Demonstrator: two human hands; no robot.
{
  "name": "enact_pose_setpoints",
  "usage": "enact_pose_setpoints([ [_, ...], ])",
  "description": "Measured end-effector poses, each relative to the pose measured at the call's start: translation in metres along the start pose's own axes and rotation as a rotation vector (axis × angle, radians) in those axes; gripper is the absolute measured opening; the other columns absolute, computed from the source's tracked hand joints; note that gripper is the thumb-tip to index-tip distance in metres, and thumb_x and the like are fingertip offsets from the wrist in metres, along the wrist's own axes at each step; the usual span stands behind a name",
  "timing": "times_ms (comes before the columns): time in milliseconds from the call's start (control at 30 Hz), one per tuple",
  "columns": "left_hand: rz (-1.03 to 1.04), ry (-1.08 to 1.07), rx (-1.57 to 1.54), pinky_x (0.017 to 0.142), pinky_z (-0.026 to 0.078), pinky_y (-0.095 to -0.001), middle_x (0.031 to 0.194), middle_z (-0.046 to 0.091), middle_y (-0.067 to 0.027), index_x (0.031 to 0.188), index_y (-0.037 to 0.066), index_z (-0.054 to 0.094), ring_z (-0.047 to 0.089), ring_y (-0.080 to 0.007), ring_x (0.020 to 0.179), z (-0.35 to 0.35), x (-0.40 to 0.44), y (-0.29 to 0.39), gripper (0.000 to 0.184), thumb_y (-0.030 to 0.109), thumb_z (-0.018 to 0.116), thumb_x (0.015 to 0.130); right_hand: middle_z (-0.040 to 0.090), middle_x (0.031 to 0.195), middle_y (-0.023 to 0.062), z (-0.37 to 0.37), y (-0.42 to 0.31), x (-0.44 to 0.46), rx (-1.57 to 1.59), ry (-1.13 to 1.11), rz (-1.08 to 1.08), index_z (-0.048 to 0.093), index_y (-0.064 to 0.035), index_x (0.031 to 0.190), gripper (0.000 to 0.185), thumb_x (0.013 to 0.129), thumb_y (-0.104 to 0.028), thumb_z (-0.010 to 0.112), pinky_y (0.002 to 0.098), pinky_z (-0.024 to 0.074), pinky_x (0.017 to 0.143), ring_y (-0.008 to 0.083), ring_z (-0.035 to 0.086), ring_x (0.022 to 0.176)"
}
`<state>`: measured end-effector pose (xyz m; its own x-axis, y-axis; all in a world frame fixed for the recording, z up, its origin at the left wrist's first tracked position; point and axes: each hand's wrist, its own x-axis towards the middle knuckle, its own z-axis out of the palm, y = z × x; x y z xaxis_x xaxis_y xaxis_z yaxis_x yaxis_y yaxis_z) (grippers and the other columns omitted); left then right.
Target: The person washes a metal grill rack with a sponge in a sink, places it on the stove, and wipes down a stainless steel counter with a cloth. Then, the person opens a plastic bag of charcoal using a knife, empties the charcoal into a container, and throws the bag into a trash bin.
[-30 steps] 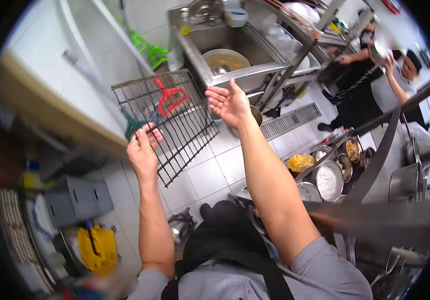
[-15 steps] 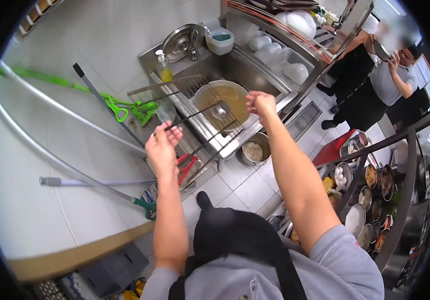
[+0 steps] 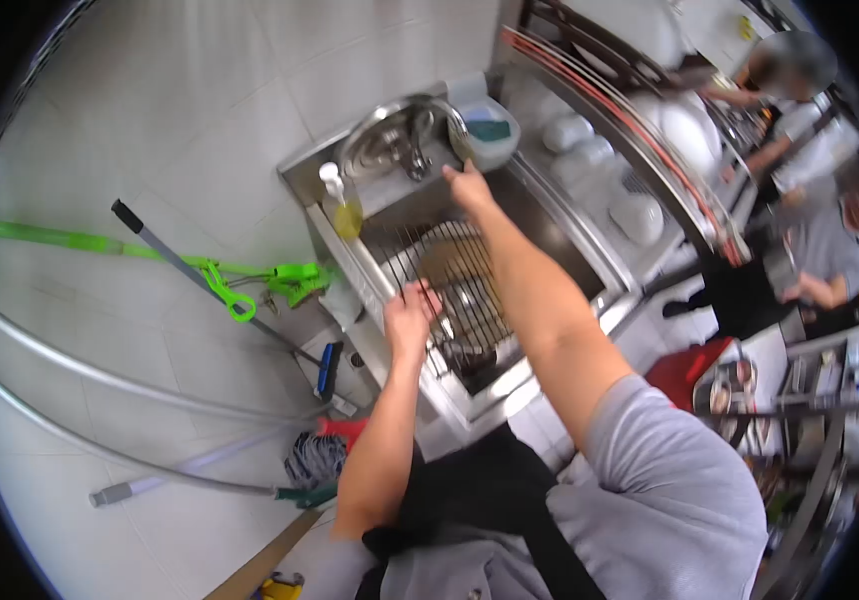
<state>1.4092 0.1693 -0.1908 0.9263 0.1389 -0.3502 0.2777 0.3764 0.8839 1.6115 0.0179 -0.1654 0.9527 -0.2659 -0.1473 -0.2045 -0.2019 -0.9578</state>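
Observation:
My left hand (image 3: 412,318) is closed on the near left edge of a dark wire rack (image 3: 420,258), which lies tilted across the sink (image 3: 605,275). Under its bars show a round basin of brownish water (image 3: 450,262) and a shiny metal thing that I cannot make out. My right hand (image 3: 470,188) reaches over the far side of the sink, just below the spout of the tap (image 3: 458,122) and near a clear plastic tub (image 3: 498,150) with a green sponge (image 3: 490,130). Its fingers look partly spread, with nothing visible in them.
A soap bottle (image 3: 344,205) stands on the sink's left rim. White bowls (image 3: 638,215) sit on the drainboard at right. Green and grey mop handles (image 3: 180,258) lean at left. Two people (image 3: 820,245) stand at far right.
The rack has moved down and away from me, over the sink, with my left hand on it. My right hand has gone from beside the basin to the tap. The view has shifted closer.

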Motion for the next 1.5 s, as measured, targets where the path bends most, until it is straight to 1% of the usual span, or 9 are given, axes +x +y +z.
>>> enact_pose_setpoints([
  [167, -0.112, -0.028, -0.029, 0.075, 0.059, -0.0318, 0.089, 0.068, -0.0142, 0.11, -0.007, 0.059, 0.069, -0.021, 0.077, 0.033, 0.071, -0.025, 0.035, 0.021, 0.038, 0.106, 0.072, 0.112, 0.0138, 0.023, 0.022, 0.052, -0.18, -0.883, -0.167, 0.073, -0.0044, 0.111, 0.034, 0.086, -0.028, 0.067, 0.0306, 0.0435, 0.1, 0.0229, 0.064, 0.111],
  [200, -0.135, -0.051, -0.04, 0.076, 0.059, -0.0334, 0.092, 0.068, -0.0158, 0.111, -0.008, 0.058, 0.07, -0.023, 0.081, 0.038, 0.087, -0.027, 0.035, 0.02, 0.037, 0.105, 0.075, 0.093, 0.0107, 0.017, 0.021, 0.053, -0.243, -0.738, -0.241, 0.078, -0.0071, 0.092, 0.023, 0.084, -0.027, 0.069, 0.0298, 0.0477, 0.092, 0.0176, 0.069, 0.093],
  [533, -0.211, -0.1, 0.056, 0.075, 0.059, -0.0384, 0.09, 0.065, -0.0173, 0.105, -0.007, 0.057, 0.068, -0.0266, 0.081, 0.112, 0.176, -0.048, 0.033, 0.022, 0.04, 0.104, 0.073, 0.08, 0.0105, -0.071, 0.017, 0.078, -0.089, -0.822, -0.11, 0.075, -0.0009, 0.092, 0.042, 0.096, -0.039, 0.058, 0.0361, 0.0535, 0.074, 0.018, 0.068, 0.073],
  [633, -0.402, -0.1, -0.124, 0.068, 0.059, -0.0408, 0.086, 0.064, -0.017, 0.098, -0.004, 0.056, 0.067, -0.028, 0.076, 0.136, 0.195, -0.053, 0.031, 0.024, 0.044, 0.103, 0.07, 0.074, 0.0108, -0.107, -0.02, 0.111, -0.095, -0.415, 0.042, 0.071, 0.0022, 0.101, 0.037, 0.097, -0.033, 0.058, 0.0326, 0.0544, 0.072, 0.0216, 0.069, 0.075],
  [700, -0.46, -0.091, -0.134, 0.064, 0.058, -0.0434, 0.082, 0.062, -0.0168, 0.093, -0.001, 0.053, 0.065, -0.0295, 0.071, 0.153, 0.212, -0.055, 0.027, 0.024, 0.046, 0.102, 0.072, 0.097, 0.0163, -0.116, -0.025, 0.15, -0.393, -0.057, -0.416, 0.067, 0.0012, 0.112, 0.039, 0.09, -0.031, 0.067, 0.0365, 0.0544, 0.08, 0.0267, 0.069, 0.09],
  [800, -0.446, -0.072, 0.048, 0.058, 0.058, -0.0486, 0.086, 0.06, -0.0165, 0.097, -0.001, 0.05, 0.064, -0.0328, 0.068, 0.178, 0.214, -0.049, 0.016, 0.013, 0.044, 0.099, 0.064, 0.119, 0.0192, -0.102, 0.012, 0.211, -1.019, -0.333, -0.888, 0.062, -0.0007, 0.12, 0.047, 0.082, -0.026, 0.072, 0.0419, 0.0517, 0.091, 0.0309, 0.063, 0.11],
  [900, -0.439, 0.036, -0.105, 0.049, 0.056, -0.0451, 0.073, 0.057, -0.0148, 0.092, -0.005, 0.054, 0.062, -0.0294, 0.057, 0.183, 0.213, -0.057, 0.019, 0.013, 0.048, 0.096, 0.058, 0.127, 0.0181, -0.091, -0.03, 0.204, -1.365, -0.43, -0.628, 0.061, -0.0022, 0.119, 0.048, 0.078, -0.023, 0.075, 0.0466, 0.0475, 0.098, 0.0314, 0.055, 0.121],
  [1167, -0.514, 0.054, -0.325, 0.072, 0.058, -0.049, 0.096, 0.065, -0.0141, 0.113, 0.005, 0.056, 0.066, -0.0282, 0.086, 0.133, 0.198, -0.09, 0.028, 0.019, 0.036, 0.1, 0.062, 0.102, 0.019, -0.137, -0.051, 0.124, -0.686, 0.057, -0.745, 0.051, -0.0036, 0.106, 0.042, 0.078, -0.023, 0.076, 0.0485, 0.0531, 0.071, 0.0397, 0.064, 0.095],
  [1500, -0.483, 0.025, -0.271, 0.068, 0.055, -0.0496, 0.076, 0.056, -0.0016, 0.093, 0.012, 0.052, 0.057, -0.0209, 0.068, 0.141, 0.18, -0.071, 0.026, 0.035, 0.041, 0.098, 0.052, 0.113, 0.0168, -0.082, 0.178, 0.06, -0.26, -0.387, -0.324, 0.056, -0.0152, 0.136, 0.054, 0.086, -0.025, 0.073, 0.039, 0.0403, 0.101, 0.0355, 0.049, 0.114],
])
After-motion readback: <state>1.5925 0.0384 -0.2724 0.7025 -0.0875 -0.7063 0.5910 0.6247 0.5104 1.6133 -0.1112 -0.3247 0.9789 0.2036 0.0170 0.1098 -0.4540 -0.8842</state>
